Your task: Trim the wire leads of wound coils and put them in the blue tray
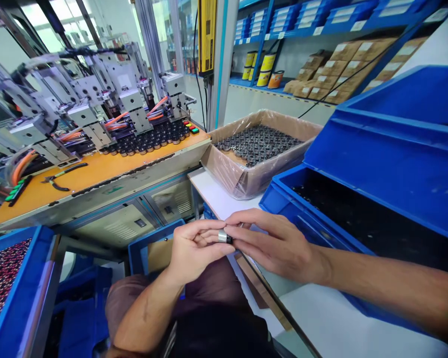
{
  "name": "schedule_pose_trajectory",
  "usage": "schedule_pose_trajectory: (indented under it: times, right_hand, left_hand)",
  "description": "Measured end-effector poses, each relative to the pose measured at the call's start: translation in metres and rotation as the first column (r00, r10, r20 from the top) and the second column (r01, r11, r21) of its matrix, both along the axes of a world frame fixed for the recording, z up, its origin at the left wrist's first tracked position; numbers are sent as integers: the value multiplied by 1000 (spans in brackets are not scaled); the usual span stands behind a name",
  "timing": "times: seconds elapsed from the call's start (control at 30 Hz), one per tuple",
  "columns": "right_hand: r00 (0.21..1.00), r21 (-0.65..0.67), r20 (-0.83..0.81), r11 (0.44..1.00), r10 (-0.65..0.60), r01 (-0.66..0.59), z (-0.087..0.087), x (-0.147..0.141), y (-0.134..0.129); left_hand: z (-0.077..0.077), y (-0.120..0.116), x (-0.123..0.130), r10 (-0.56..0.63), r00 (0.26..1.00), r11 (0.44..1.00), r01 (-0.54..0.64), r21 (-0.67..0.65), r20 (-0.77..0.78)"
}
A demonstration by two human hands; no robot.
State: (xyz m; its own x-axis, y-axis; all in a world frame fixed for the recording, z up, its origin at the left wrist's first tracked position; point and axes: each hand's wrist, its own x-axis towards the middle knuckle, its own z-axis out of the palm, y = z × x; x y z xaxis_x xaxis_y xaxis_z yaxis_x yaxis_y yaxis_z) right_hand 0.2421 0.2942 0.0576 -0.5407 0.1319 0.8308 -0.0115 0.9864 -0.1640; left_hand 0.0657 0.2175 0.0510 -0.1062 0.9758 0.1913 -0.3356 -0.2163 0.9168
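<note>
Between my hands, above my lap, is a small silver cylindrical part with a black end [223,236]. My left hand [196,243] grips its silver side between thumb and fingers. From the right, my right hand [274,243] has its fingertips closed at the black end; whether they hold a separate piece there is hidden. Ahead stands a plastic-lined cardboard box [242,179] holding many small dark parts [265,144]. To my right, an open blue bin [283,191] contains black pieces too dark to make out.
At left, a machine [130,102] stands on an orange bench [108,171] with rows of round black parts [149,141] and pliers [65,175]. A blue bin [26,298] of small reddish parts is at lower left. Shelves [294,35] with cartons stand behind.
</note>
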Motion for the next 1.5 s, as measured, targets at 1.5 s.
schedule_pose_trajectory:
  times: [1.5]
  right_hand:
    - [998, 109, 52, 993, 27, -33, -4, 9, 5]
  left_hand:
    - [-5, -1, -3, -81, 997, 997, 81, -11, -14]
